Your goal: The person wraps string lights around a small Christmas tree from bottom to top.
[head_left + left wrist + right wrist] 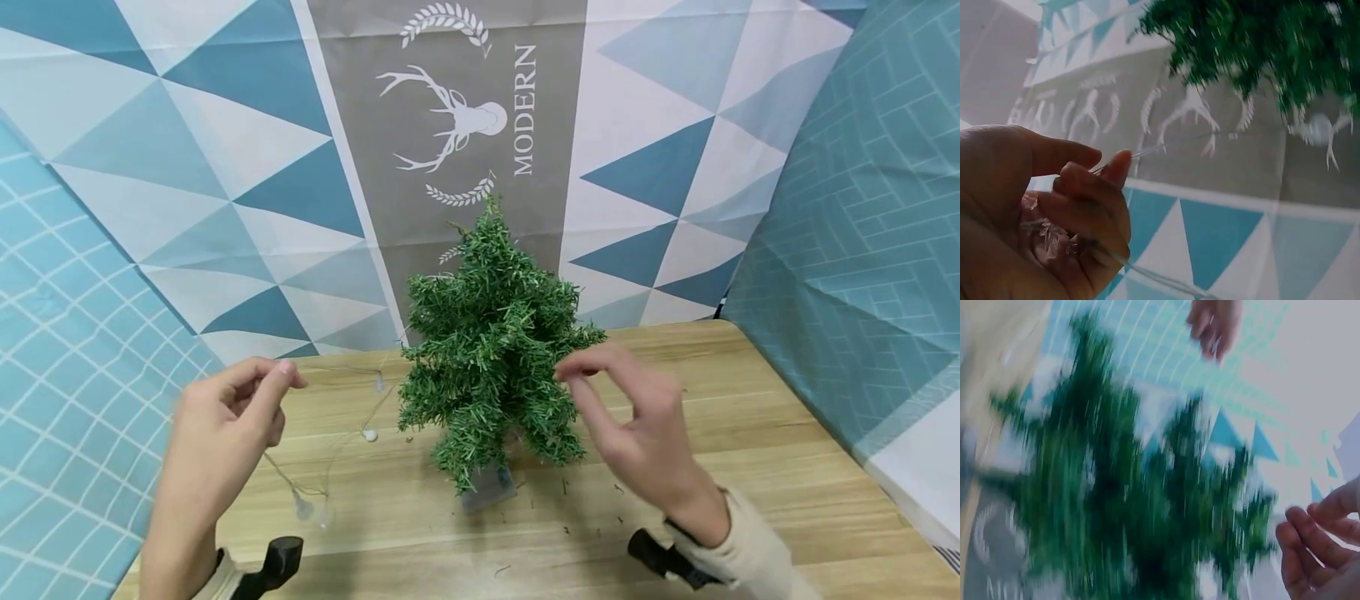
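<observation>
A small green artificial Christmas tree (491, 358) stands upright on the wooden table. On its left, my left hand (225, 437) pinches the thin wire of a clear string of fairy lights (1172, 282) between thumb and forefinger. More of the string lies bunched under the curled fingers, in the left wrist view. One strand runs from the fingertips toward the tree, with a clear bulb (1319, 130) along it. My right hand (637, 429) is at the tree's right side beside a branch tip. Its fingers are loosely bent, thumb near forefinger, with nothing visible between them.
The wooden table (750, 467) carries scattered bits of green needle. Under the tree's front lies a clear, flat block (489, 489). Loose fairy-light bulbs (303, 506) hang or lie left of the tree. A patterned cloth (637, 167) closes off the back.
</observation>
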Available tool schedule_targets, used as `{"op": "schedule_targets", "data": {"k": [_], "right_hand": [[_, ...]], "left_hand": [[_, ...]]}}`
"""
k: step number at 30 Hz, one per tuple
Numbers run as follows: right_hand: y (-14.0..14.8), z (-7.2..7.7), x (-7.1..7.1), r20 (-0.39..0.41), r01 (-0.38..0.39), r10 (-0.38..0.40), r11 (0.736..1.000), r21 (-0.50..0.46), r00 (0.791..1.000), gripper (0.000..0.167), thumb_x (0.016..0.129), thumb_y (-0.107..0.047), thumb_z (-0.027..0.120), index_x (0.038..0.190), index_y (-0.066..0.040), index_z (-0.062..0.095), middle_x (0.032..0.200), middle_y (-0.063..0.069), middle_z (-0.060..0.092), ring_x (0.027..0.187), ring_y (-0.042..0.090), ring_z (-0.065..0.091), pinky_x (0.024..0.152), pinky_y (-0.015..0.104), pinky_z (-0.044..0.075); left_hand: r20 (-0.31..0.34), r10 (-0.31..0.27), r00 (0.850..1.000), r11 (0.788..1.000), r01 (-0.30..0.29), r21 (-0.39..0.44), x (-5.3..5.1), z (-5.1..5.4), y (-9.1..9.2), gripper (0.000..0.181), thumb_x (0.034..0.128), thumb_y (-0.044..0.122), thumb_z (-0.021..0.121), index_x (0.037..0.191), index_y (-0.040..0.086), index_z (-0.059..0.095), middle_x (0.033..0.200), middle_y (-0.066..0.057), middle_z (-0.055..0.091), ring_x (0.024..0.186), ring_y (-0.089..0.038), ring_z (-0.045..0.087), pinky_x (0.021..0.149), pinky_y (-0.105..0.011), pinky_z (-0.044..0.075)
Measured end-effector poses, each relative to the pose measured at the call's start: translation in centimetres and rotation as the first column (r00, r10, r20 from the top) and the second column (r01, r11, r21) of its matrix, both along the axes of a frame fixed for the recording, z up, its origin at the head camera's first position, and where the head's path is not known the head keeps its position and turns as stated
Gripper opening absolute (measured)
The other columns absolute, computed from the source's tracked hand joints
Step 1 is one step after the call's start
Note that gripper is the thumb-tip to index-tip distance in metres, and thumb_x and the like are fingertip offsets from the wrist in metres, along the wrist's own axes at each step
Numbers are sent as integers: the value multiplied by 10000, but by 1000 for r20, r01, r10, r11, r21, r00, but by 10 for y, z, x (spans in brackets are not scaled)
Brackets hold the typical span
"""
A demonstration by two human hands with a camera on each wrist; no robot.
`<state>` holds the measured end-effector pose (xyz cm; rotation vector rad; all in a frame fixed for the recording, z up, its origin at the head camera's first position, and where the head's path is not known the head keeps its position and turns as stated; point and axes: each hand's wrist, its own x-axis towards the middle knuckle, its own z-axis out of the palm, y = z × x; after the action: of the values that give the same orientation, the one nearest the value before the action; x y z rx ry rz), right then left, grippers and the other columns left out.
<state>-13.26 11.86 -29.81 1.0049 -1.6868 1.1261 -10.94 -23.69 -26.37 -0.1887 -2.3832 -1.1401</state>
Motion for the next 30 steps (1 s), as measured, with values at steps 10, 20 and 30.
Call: {"op": "schedule_targets", "data": {"k": [10, 20, 30], "right_hand": [[-83, -32, 34, 265, -294, 243, 940, 173, 933, 239, 956, -6, 579, 1183, -38, 646, 1053, 27, 696, 984, 91, 647, 880, 208, 530], [-141, -80, 27, 678, -454, 78, 797, 398, 731, 597, 1060, -479, 381, 1577, -217, 236, 1578, -36, 330, 1435, 125, 334, 1133, 376, 373], [-159, -124, 15, 702, -565, 70, 651, 506, 709, 717, 1030, -499, 457, 1598, -269, 87, 1584, -76, 257, 1463, 118, 238, 1140, 437, 330]], "left_hand": [[7, -262, 965, 942, 254, 220, 13, -4, 14, 234, 1030, 101, 542, 1217, 29, 663, 590, -121, 527, 481, -193, 477, 392, -326, 398], [9, -248, 969, 924, 234, 303, 12, -7, 14, 175, 1022, 143, 567, 1050, -14, 640, 674, -128, 608, 555, -222, 629, 376, -352, 488], [-92, -319, 943, 858, 328, 396, -1, -13, 15, 197, 1045, 110, 505, 1069, -67, 587, 788, -188, 669, 726, -290, 730, 419, -385, 533]]}}
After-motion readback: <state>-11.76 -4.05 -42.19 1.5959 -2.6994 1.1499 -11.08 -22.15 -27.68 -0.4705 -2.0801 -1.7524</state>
